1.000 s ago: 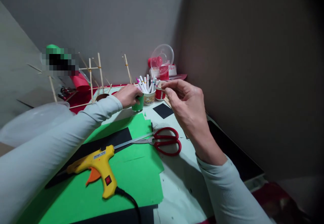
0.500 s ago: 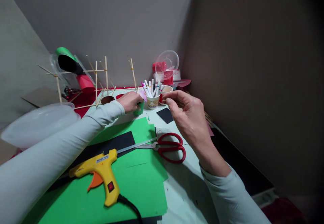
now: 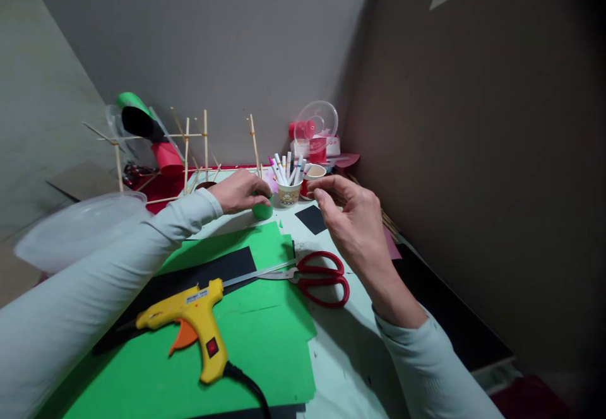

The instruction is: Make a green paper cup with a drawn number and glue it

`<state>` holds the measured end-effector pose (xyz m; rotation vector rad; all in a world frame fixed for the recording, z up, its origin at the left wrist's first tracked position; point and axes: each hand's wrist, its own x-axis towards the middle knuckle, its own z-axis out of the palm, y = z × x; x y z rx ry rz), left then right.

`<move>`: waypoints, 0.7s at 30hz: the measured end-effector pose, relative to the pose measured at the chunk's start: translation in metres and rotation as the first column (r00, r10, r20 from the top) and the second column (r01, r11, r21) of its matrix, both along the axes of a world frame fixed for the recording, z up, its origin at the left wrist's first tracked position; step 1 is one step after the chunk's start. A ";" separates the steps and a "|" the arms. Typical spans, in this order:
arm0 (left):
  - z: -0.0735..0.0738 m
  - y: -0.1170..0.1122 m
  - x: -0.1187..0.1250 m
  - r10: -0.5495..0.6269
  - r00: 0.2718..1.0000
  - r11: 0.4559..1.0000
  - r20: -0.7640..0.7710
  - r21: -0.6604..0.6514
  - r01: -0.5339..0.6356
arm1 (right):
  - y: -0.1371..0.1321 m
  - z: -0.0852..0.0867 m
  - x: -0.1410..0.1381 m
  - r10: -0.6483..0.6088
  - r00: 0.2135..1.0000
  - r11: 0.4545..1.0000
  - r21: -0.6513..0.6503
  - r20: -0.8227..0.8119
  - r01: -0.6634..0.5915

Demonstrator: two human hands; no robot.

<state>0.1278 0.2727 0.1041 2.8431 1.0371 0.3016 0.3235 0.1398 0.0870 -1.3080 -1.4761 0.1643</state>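
Observation:
My left hand [image 3: 240, 192] is stretched across to a small green cylinder [image 3: 262, 210] standing on the table. Its fingers are bent over the cylinder's top edge and grip it there; the fingertips are partly hidden. Nearer to me, my right hand [image 3: 357, 220] hovers over the table with half-curled fingers, thumb and forefinger close together but apart. I see nothing between them. Below it lie red-handled scissors [image 3: 323, 279], and a black paper square [image 3: 311, 219] is just left of it. A yellow glue gun [image 3: 201, 315] rests on green sheets [image 3: 265, 356] and black paper.
Behind the cylinder are a paper cup [image 3: 288, 195] of markers and a red cup [image 3: 315, 171]. A wooden stick frame [image 3: 187, 154] stands at the back left, near a clear plastic lid [image 3: 80, 226]. Walls close off the back and right. The gun's cord [image 3: 249, 384] runs toward me.
The view has shifted slightly, so the scene sits a little lower and further right. My left hand's fingers have moved slightly at the green cylinder's top. The right hand keeps its curled pose.

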 end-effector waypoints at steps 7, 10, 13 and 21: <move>0.015 -0.029 -0.032 0.161 0.923 0.986 0.349 -0.008 -0.169 | 0.003 -0.005 0.002 -0.010 0.999 0.999 -0.040 0.041 0.012; 0.013 -0.057 -0.050 0.223 0.867 0.970 0.447 -0.012 -0.243 | 0.003 -0.010 -0.002 0.038 0.992 0.997 -0.071 0.123 -0.029; 0.002 -0.087 -0.068 0.255 0.825 0.964 0.504 -0.061 -0.260 | 0.003 -0.018 -0.013 0.149 0.959 0.986 -0.103 0.240 -0.128; -0.041 -0.127 -0.099 0.390 0.693 0.912 0.607 -0.147 -0.384 | 0.016 -0.039 -0.049 0.314 0.791 0.941 -0.284 0.525 -0.185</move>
